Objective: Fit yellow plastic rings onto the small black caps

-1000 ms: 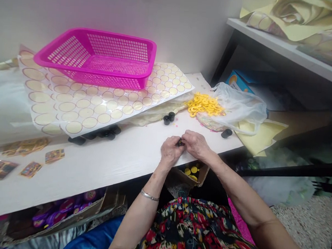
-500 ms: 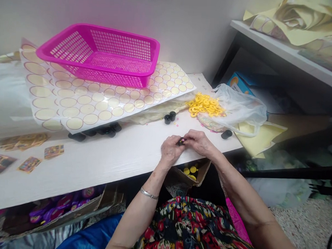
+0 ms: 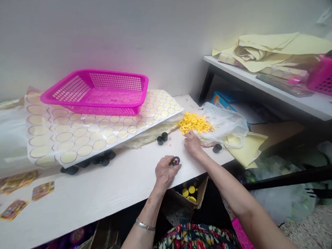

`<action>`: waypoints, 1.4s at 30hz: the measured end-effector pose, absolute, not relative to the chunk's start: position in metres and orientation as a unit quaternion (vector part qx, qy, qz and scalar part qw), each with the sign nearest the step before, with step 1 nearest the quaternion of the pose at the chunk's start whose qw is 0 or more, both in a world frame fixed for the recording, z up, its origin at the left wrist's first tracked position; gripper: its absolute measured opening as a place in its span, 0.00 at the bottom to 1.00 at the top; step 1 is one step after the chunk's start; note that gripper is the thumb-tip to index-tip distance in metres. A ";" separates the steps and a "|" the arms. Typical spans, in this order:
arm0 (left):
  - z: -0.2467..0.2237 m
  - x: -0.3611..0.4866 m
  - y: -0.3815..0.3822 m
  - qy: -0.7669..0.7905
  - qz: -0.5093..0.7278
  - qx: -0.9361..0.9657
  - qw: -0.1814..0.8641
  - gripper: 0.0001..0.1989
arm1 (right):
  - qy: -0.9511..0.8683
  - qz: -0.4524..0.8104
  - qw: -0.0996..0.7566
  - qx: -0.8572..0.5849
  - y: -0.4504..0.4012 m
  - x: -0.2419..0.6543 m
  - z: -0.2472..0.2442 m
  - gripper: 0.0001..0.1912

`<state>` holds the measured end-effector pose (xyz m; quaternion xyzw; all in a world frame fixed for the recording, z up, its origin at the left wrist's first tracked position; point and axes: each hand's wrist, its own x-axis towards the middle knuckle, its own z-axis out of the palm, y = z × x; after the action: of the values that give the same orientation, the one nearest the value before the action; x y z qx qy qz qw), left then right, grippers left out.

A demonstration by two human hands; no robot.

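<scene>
Basket (image 3: 106, 96) rests on sheet (image 3: 95, 145), perhaps weighing it down | left hand (image 3: 165, 171) is clamped on black cup (image 3: 175, 162) over table (image 3: 136, 182), face up, likely keeping pink bits (image 3: 176, 160) in | right hand (image 3: 193, 143) is at near edge of yellow rings (image 3: 195, 122), heaped within easy reach; whether it pinches one, cannot tell

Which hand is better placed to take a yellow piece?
Right, it seems: the right hand is at the near edge of the yellow pieces, while the left hand holds a black piece.
</scene>
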<state>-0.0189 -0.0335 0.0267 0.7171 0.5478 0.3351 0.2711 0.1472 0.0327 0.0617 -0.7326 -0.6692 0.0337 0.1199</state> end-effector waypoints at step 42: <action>0.023 -0.016 -0.033 0.529 0.321 0.730 0.290 0.14 | -0.855 0.149 0.014 -0.497 -0.018 0.182 0.080 0.07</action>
<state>-0.0157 -0.0329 0.0229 0.7302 0.5286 0.3213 0.2902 0.1822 -0.0178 0.0801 -0.4972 -0.8546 0.1488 0.0138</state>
